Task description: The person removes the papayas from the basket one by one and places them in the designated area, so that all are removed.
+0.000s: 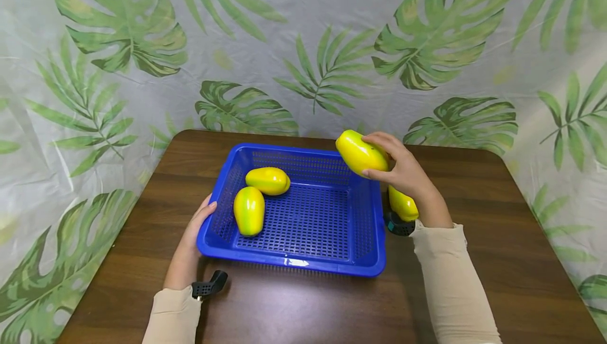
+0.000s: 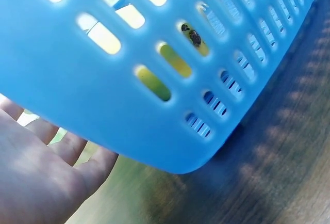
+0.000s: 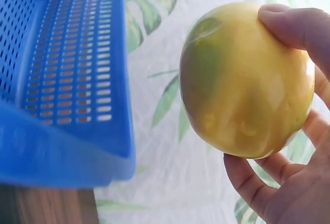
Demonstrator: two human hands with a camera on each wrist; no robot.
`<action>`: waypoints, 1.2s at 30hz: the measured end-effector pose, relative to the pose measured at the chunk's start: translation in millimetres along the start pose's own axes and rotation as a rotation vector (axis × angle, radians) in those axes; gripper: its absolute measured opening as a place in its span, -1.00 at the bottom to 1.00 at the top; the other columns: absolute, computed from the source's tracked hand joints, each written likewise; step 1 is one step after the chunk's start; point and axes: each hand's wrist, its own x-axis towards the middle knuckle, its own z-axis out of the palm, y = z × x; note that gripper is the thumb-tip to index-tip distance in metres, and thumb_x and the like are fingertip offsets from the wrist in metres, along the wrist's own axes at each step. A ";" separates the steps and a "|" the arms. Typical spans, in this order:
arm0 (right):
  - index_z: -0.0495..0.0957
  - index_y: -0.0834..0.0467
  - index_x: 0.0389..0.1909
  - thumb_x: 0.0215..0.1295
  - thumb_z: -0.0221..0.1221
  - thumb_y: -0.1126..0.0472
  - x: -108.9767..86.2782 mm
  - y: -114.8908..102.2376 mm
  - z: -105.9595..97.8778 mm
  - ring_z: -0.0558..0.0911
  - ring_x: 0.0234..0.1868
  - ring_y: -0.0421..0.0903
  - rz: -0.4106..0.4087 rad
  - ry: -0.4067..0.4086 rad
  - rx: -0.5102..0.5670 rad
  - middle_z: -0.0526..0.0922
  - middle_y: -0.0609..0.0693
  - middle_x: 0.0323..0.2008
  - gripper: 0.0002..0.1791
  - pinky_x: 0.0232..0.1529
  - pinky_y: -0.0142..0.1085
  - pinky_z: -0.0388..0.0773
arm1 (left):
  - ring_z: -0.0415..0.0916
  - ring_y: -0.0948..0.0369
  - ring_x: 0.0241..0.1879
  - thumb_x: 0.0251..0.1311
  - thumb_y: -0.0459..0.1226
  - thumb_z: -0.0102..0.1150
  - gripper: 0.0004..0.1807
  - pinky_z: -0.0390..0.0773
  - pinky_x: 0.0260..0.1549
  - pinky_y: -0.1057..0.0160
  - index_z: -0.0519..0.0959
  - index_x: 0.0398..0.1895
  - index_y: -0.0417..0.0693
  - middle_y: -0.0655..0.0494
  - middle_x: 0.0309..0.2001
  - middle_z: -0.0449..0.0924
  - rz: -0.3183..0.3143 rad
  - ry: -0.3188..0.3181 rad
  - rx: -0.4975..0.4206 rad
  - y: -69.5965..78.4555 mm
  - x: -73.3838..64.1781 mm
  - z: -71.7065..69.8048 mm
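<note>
A glossy yellow-green papaya point(image 1: 362, 153) is held in my right hand point(image 1: 403, 169), raised over the back right corner of the blue plastic basket point(image 1: 299, 266). The right wrist view shows thumb and fingers around the papaya point(image 3: 247, 84), apart from the basket wall point(image 3: 116, 131). My left hand point(image 1: 193, 231) grips the basket's left rim; in the left wrist view part of this hand point(image 2: 46, 177) is hidden behind the basket point(image 2: 103, 110). Inside, on the left, lie two papayas, one point(image 1: 267, 180) behind the other point(image 1: 249, 211).
Another papaya point(image 1: 403, 204) lies on the brown wooden table point(image 1: 493, 238) right of the basket, partly covered by my right wrist. A leaf-patterned cloth point(image 1: 322, 59) hangs behind the table. Black wrist devices point(image 1: 210, 284) sit at both cuffs.
</note>
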 end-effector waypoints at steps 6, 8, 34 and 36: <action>0.32 0.28 0.16 -0.01 0.27 0.42 -10.4 -12.8 -5.7 0.24 0.12 0.16 0.018 0.028 -0.005 0.19 0.21 0.19 -0.36 -0.05 0.03 0.26 | 0.37 0.14 -0.05 0.39 -0.24 -0.44 -0.56 0.37 -0.09 0.14 -0.03 0.31 0.01 0.05 0.05 0.35 -0.028 0.029 0.000 -0.5 -2.9 0.6; 0.32 0.30 0.16 -0.01 0.27 0.43 -13.3 -11.4 -7.7 0.23 0.13 0.16 0.023 0.038 -0.013 0.19 0.22 0.19 -0.37 -0.04 0.03 0.25 | 0.37 0.14 -0.04 0.39 -0.24 -0.45 -0.57 0.37 -0.09 0.14 -0.03 0.30 0.02 0.06 0.06 0.35 -0.027 0.029 0.004 -0.4 -2.9 1.0; 0.29 0.10 0.23 0.06 0.27 0.27 -61.2 73.7 -29.2 0.20 0.12 0.08 0.204 0.144 -0.017 0.12 0.08 0.24 -0.34 -0.06 -0.18 0.25 | 0.37 0.16 -0.05 0.38 -0.21 -0.46 -0.55 0.36 -0.08 0.14 -0.05 0.32 0.01 0.08 0.05 0.35 -0.040 0.051 0.004 -0.2 -3.4 2.9; 0.28 0.08 0.24 0.07 0.27 0.25 -66.2 80.3 -30.4 0.21 0.09 0.06 0.212 0.155 -0.026 0.12 0.06 0.24 -0.34 -0.10 -0.28 0.24 | 0.37 0.16 -0.05 0.38 -0.22 -0.46 -0.56 0.36 -0.08 0.14 -0.04 0.31 0.01 0.07 0.05 0.35 -0.033 0.044 0.002 -0.6 -3.2 2.6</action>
